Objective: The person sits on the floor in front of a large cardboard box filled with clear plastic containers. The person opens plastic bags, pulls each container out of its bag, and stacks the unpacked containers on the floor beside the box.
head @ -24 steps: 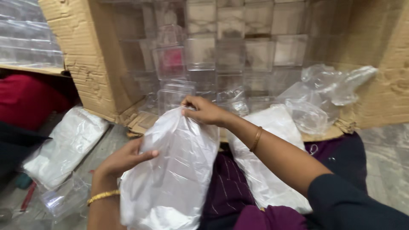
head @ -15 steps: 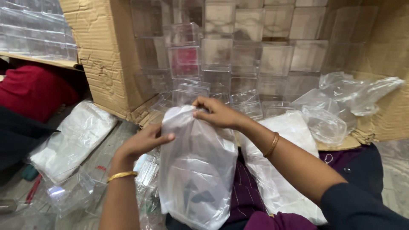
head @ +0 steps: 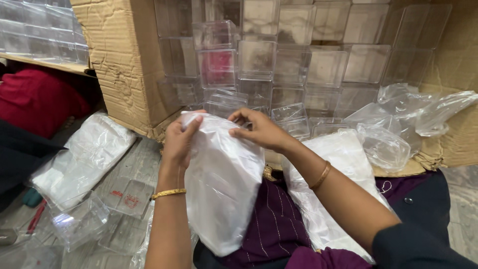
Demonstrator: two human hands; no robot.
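Observation:
I hold a translucent white plastic bag (head: pixel 224 184) upright over my lap. My left hand (head: pixel 180 142) grips the bag's top left edge, fingers curled over the rim. My right hand (head: pixel 259 130) pinches the top right edge of the same bag. Both wrists wear gold bangles. The bag hangs down full and bulging between my forearms. Its contents are hidden by the cloudy plastic.
An open cardboard carton (head: pixel 124 65) lies on its side ahead, stacked with several clear plastic boxes (head: pixel 259 60). Crumpled clear bags (head: pixel 398 124) lie at right, another filled white bag (head: pixel 328 199) under my right arm, more bags (head: pixel 84 159) and loose clear boxes (head: pixel 79 224) at left.
My left hand rose from the bag's side to its top edge, joining the right hand at the opening. The view shifted slightly.

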